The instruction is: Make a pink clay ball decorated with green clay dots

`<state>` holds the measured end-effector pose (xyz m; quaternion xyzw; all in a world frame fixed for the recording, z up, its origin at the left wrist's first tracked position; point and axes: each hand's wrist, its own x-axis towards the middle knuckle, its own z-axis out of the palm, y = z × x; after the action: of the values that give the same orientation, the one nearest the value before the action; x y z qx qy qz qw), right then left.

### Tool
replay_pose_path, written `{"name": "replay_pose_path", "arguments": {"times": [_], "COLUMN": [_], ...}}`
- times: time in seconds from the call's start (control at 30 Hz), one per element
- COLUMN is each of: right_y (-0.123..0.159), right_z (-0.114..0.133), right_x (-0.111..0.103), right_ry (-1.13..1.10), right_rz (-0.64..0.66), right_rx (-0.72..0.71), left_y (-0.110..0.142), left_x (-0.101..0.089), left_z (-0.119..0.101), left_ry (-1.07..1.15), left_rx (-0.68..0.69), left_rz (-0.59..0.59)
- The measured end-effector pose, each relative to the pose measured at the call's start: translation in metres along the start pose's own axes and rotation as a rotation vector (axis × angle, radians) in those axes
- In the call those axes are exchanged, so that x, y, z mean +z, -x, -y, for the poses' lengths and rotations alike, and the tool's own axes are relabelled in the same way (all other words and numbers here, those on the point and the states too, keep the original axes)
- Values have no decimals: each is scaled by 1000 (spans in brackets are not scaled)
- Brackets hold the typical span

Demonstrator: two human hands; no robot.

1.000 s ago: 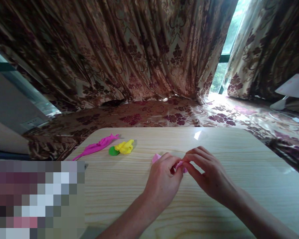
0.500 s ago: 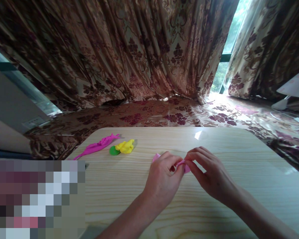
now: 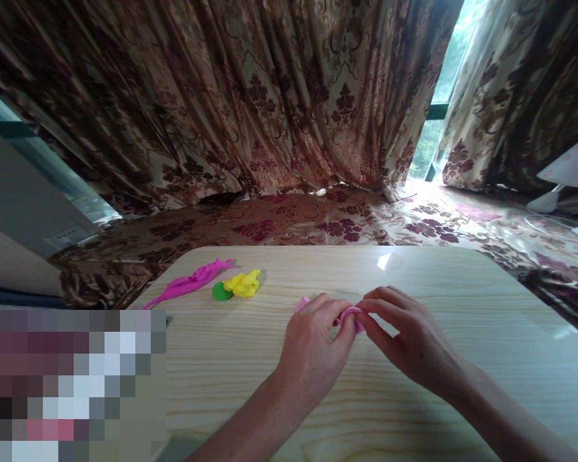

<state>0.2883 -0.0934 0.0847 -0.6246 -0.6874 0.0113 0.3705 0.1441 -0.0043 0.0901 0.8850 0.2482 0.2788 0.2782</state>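
Light pink modelling clay (image 3: 351, 311), curved into a thin strip, is held between my two hands above the table. My left hand (image 3: 318, 337) pinches it with thumb and fingers. From the right, the fingertips of my right hand (image 3: 404, 324) close on the strip's other end. A second bit of light pink (image 3: 302, 303) shows behind my left hand; whether it joins the held piece is hidden. On the table's left lie a long, wrinkled magenta clay piece (image 3: 192, 281) and a crumpled yellow clay piece (image 3: 243, 283) touching a flat green disc (image 3: 222, 291).
A pale wood-grain table (image 3: 250, 385) with rounded corners is under my hands. Patterned curtains (image 3: 270, 96) hang beyond it, above a floral-covered ledge (image 3: 289, 221). A white lamp (image 3: 571, 167) stands at the far right. The lower left is blurred into blocks.
Between my fingers the pink clay has gone from mostly covered to a visible curved band. My right hand has shifted slightly right. The clay pieces at left rest as before.
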Motion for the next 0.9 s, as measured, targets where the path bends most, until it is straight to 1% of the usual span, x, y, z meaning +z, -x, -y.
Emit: {"name": "replay_pose_path", "arguments": {"times": [0.17, 0.27, 0.37, 0.5, 0.57, 0.73, 0.9], "right_y": [0, 0, 0, 0, 0, 1, 0], "right_z": [1, 3, 4, 2, 0, -1, 2], "right_x": [3, 2, 1, 3, 4, 5, 4], "right_ry": [39, 27, -27, -88, -88, -70, -55], "right_rz": [19, 13, -18, -52, -65, -76, -62], "right_rx": [-35, -53, -10, 85, 99, 78, 39], "left_y": [3, 3, 2, -2, -3, -2, -1], "left_x": [-2, -2, -1, 2, 3, 2, 1], "left_z": [0, -1, 0, 4, 5, 2, 1], "left_ry": [-102, -127, -63, 145, 193, 89, 80], "left_rx": [74, 102, 60, -46, -65, -21, -30], "left_rz": [32, 39, -2, -98, -104, -51, -35]}}
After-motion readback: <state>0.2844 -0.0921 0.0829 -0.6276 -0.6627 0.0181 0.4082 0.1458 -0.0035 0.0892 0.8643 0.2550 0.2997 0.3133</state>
